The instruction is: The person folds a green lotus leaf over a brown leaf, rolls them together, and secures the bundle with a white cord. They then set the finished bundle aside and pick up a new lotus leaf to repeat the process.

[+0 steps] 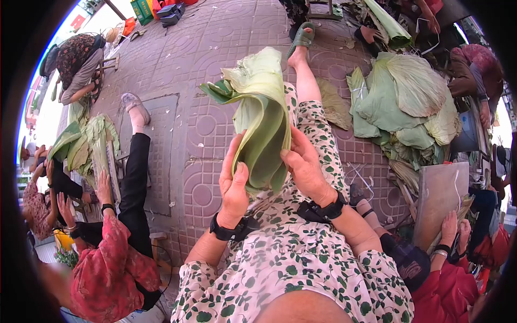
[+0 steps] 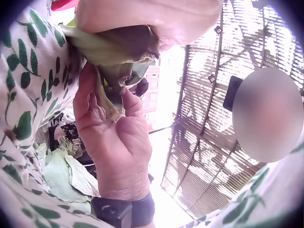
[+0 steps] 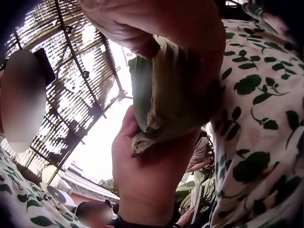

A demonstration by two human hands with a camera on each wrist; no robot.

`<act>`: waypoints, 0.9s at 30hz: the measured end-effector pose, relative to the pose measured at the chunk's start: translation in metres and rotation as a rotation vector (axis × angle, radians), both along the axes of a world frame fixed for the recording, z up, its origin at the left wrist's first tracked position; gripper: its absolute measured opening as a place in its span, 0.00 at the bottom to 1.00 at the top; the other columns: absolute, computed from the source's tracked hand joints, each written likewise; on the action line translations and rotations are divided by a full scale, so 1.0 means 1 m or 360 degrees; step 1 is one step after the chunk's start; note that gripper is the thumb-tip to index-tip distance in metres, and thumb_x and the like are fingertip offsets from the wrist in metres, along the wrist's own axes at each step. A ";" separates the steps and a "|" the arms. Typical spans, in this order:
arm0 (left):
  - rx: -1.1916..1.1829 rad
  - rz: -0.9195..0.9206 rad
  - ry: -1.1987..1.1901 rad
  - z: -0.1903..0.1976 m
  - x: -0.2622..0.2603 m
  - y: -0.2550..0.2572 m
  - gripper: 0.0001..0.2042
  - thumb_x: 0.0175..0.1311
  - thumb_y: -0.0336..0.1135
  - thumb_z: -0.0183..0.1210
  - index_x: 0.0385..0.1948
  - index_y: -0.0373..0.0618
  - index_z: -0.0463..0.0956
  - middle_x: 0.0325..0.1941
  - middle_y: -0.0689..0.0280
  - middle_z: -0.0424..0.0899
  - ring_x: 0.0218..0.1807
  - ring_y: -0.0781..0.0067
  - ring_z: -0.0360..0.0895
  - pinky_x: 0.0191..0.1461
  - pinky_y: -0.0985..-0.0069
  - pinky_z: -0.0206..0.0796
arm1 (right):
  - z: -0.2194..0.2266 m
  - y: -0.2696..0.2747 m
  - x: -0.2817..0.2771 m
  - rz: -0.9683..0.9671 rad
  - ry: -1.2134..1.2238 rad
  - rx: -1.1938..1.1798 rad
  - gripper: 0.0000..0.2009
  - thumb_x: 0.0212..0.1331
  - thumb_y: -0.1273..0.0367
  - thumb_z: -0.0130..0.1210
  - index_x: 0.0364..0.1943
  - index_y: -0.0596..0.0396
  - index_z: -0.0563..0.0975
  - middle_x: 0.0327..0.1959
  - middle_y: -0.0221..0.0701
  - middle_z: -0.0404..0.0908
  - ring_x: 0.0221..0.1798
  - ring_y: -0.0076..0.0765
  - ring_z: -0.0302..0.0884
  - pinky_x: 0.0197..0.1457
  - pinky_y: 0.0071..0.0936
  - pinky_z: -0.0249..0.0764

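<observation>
Between both hands is a folded bundle of large green leaves (image 1: 264, 124) that look like lotus leaves, bent in an S-shaped curve over the lap. My left hand (image 1: 234, 188) grips the bundle's left side, thumb on the near face. On the opposite side, my right hand (image 1: 306, 164) pinches the edge between thumb and fingers. Pale, ragged leaf ends (image 2: 116, 113) stick out between the hands in the left wrist view. A darker green leaf (image 3: 141, 90) shows along the bundle in the right wrist view.
A large pile of flattened leaves (image 1: 409, 102) lies at the right, near a grey board (image 1: 441, 199). More leaves (image 1: 91, 140) are on the left, where a person in a red shirt (image 1: 110, 264) sits. Purple paving (image 1: 210, 54) stretches ahead.
</observation>
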State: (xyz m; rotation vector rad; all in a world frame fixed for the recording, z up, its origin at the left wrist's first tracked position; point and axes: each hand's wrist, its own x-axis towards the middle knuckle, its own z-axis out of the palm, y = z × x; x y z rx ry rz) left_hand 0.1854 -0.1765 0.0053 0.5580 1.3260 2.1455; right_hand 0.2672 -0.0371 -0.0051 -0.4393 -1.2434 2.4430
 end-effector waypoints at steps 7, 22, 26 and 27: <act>-0.0274 0.0088 0.0120 0.006 -0.002 0.001 0.30 0.62 0.29 0.55 0.65 0.33 0.54 0.67 0.55 0.64 0.67 0.66 0.62 0.69 0.70 0.52 | -0.001 -0.004 -0.011 -0.0111 -0.0084 0.0389 0.30 0.57 0.76 0.47 0.66 0.64 0.53 0.57 0.41 0.70 0.60 0.35 0.68 0.63 0.29 0.63; -0.0752 0.0026 0.0781 0.020 -0.018 0.011 0.15 0.67 0.29 0.49 0.54 0.35 0.70 0.47 0.56 0.78 0.47 0.67 0.75 0.52 0.73 0.66 | 0.013 0.000 -0.011 -0.0028 -0.0183 0.1111 0.30 0.55 0.76 0.51 0.64 0.62 0.58 0.53 0.45 0.73 0.54 0.42 0.74 0.58 0.30 0.68; -0.0659 0.0029 0.0751 0.025 -0.014 0.019 0.15 0.69 0.30 0.48 0.54 0.35 0.69 0.47 0.59 0.79 0.46 0.73 0.75 0.51 0.76 0.66 | 0.007 0.015 -0.012 0.0004 -0.0179 0.0518 0.23 0.61 0.73 0.51 0.61 0.63 0.63 0.54 0.36 0.74 0.55 0.31 0.72 0.58 0.27 0.66; -0.0522 0.0066 0.0608 0.031 -0.013 0.021 0.15 0.69 0.30 0.48 0.54 0.35 0.70 0.47 0.64 0.78 0.47 0.78 0.72 0.51 0.79 0.64 | 0.006 0.017 -0.010 -0.0016 -0.0137 0.0406 0.20 0.65 0.70 0.50 0.59 0.61 0.65 0.53 0.33 0.74 0.55 0.28 0.71 0.58 0.25 0.67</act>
